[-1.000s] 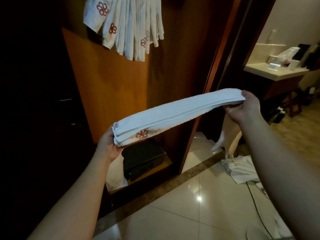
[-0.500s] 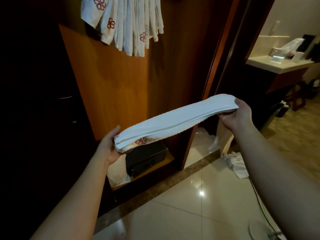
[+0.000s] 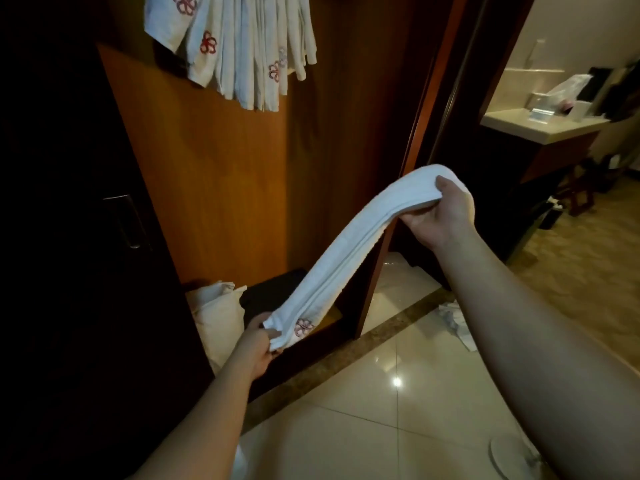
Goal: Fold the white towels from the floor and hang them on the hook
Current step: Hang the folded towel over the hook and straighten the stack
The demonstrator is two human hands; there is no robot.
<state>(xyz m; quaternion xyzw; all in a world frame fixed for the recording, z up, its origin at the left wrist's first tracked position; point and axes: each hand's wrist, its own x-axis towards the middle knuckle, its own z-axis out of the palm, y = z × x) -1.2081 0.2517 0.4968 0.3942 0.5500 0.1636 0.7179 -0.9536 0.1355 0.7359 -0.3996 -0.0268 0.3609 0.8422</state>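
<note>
Since the earlier frame, the right hand [image 3: 441, 213] has risen and the left hand [image 3: 258, 344] dropped, tilting the folded towel [image 3: 349, 251] from near level to a steep slant. Its long axis runs from the left fingers [image 3: 268, 332], clamped on the low, flower-marked end, up to the right fingers [image 3: 445, 187], clamped on the high end. Several towels [image 3: 239, 53] already hang above; this one awaits hanging, and a crumpled towel [image 3: 457, 322] remains on the floor [image 3: 433, 427] below the right fingers.
</note>
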